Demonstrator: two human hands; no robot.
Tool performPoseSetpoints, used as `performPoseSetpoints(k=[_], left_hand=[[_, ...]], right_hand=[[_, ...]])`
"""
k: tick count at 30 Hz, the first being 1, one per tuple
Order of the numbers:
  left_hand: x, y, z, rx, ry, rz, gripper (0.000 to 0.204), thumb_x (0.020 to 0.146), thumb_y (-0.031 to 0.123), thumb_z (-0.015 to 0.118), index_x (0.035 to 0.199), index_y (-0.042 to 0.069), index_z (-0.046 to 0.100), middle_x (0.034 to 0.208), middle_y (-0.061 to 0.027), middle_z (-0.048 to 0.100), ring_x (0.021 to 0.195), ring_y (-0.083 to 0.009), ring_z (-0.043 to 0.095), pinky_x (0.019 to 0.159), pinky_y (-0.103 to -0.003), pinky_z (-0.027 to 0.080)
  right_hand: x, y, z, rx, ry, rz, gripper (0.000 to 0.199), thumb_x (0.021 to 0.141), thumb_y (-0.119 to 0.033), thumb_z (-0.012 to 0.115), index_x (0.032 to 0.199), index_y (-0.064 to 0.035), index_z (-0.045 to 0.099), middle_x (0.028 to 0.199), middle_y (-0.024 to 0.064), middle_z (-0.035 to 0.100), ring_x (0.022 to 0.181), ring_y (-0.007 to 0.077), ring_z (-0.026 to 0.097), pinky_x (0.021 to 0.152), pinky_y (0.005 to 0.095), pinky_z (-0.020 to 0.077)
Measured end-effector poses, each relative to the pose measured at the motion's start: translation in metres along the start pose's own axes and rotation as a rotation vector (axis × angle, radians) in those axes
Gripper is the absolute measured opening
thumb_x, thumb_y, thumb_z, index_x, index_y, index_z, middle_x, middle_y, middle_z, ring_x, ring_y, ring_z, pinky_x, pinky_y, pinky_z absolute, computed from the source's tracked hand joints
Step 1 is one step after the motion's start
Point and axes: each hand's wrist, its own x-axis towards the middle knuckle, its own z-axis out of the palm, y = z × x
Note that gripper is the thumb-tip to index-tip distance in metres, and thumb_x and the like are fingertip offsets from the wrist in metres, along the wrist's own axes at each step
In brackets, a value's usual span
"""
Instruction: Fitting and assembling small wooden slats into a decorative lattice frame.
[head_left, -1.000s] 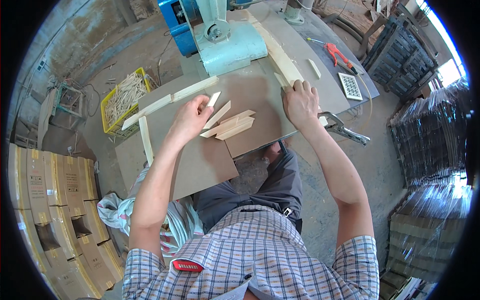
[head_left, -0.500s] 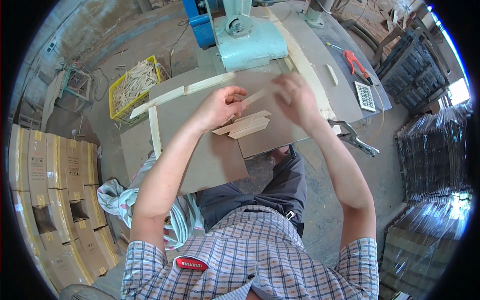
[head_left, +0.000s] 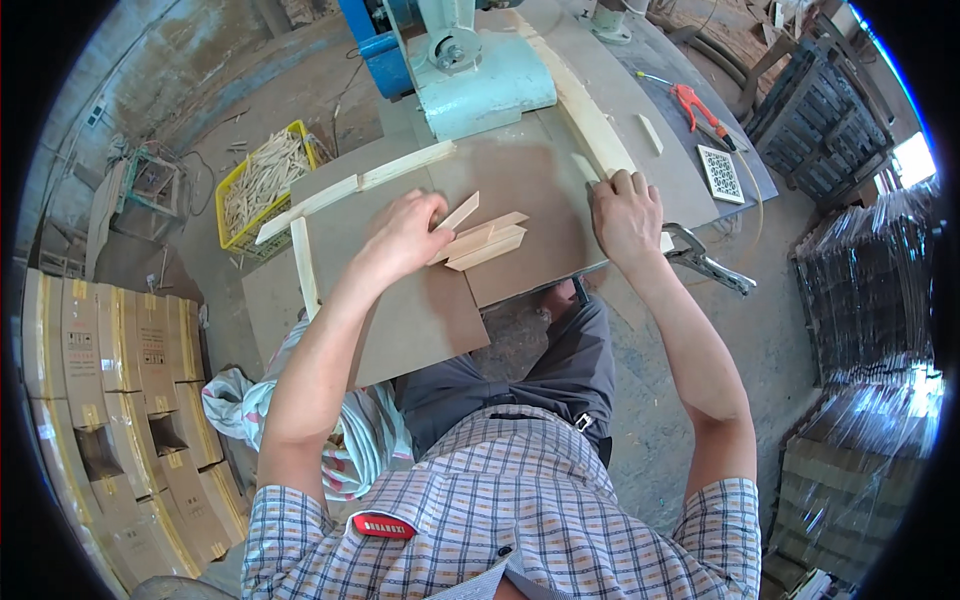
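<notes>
- Wooden slats (head_left: 487, 242), short and pale, lie in a small loose pile on the brown work board (head_left: 420, 310), roughly midway between the two hands.
- Left hand (head_left: 405, 232) rests on the board at the pile's left edge, fingers curled, and pinches one thin slat (head_left: 458, 212) that tilts up and away from the others; that grip looks suited to lifting a single piece clear of the stack.
- Right hand (head_left: 627, 215) lies palm down at the board's right edge, fingers half bent over the near end of a long wooden fence strip (head_left: 585, 105); it seems to steady the strip, and I cannot tell whether it grips anything.
- Pale blue machine base (head_left: 480, 85) stands just behind the board and closes off the far side.
- Two long battens (head_left: 350, 185) form a corner stop along the board's left and back edges.
- Yellow crate (head_left: 262, 180) full of similar sticks sits on the floor to the left.
- Locking pliers (head_left: 705, 262) jut from the table edge beside the right wrist; red-handled pliers (head_left: 700, 108) and a small patterned tile (head_left: 722, 172) lie further right.
</notes>
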Motion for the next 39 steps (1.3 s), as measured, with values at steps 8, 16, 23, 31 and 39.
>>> performPoseSetpoints(k=[8,16,23,31,39], left_hand=[[0.009,0.002,0.001,-0.016,0.001,-0.060,0.025,0.091,0.019,0.072,0.112,0.005,0.073,0.100,-0.0114,0.071,0.097,-0.0316,0.072,0.086,-0.044,0.058],[0.022,-0.011,0.010,-0.771,-0.070,-0.099,0.029,0.094,0.018,0.078,0.117,0.000,0.073,0.084,-0.0022,0.071,0.071,-0.0109,0.064,0.067,-0.031,0.054],[0.041,0.033,0.028,-1.176,-0.192,-0.132,0.020,0.103,0.022,0.076,0.113,0.006,0.072,0.093,-0.0003,0.072,0.077,-0.0078,0.066,0.061,-0.024,0.051],[0.009,0.029,0.023,-0.317,0.083,0.179,0.039,0.100,0.033,0.078,0.126,0.005,0.072,0.114,-0.0086,0.072,0.104,-0.0238,0.070,0.094,-0.037,0.057],[-0.014,0.013,0.037,0.009,0.119,0.364,0.045,0.091,0.025,0.083,0.129,0.005,0.072,0.130,-0.0119,0.066,0.123,-0.0330,0.061,0.110,-0.044,0.050]], right_hand=[[0.071,-0.004,0.044,-0.026,0.051,0.015,0.013,0.091,-0.017,0.067,0.092,-0.0160,0.080,0.107,0.0078,0.067,0.112,0.0292,0.063,0.092,0.0440,0.0486],[0.084,-0.020,0.023,0.335,0.140,0.057,0.016,0.094,-0.022,0.073,0.101,-0.0090,0.079,0.108,0.0129,0.070,0.108,0.0307,0.067,0.093,0.0465,0.0536],[0.002,-0.086,-0.031,0.886,0.021,-0.010,0.024,0.092,-0.018,0.082,0.109,-0.0038,0.071,0.100,0.0109,0.069,0.091,0.0317,0.071,0.080,0.0438,0.0590],[0.000,-0.034,-0.015,0.284,0.119,0.052,0.011,0.089,-0.019,0.073,0.097,-0.0109,0.075,0.098,0.0086,0.070,0.098,0.0305,0.068,0.084,0.0460,0.0534],[0.025,-0.002,0.016,-0.012,0.038,0.012,0.013,0.093,-0.022,0.071,0.096,-0.0106,0.077,0.108,0.0078,0.066,0.108,0.0293,0.062,0.088,0.0444,0.0494]])
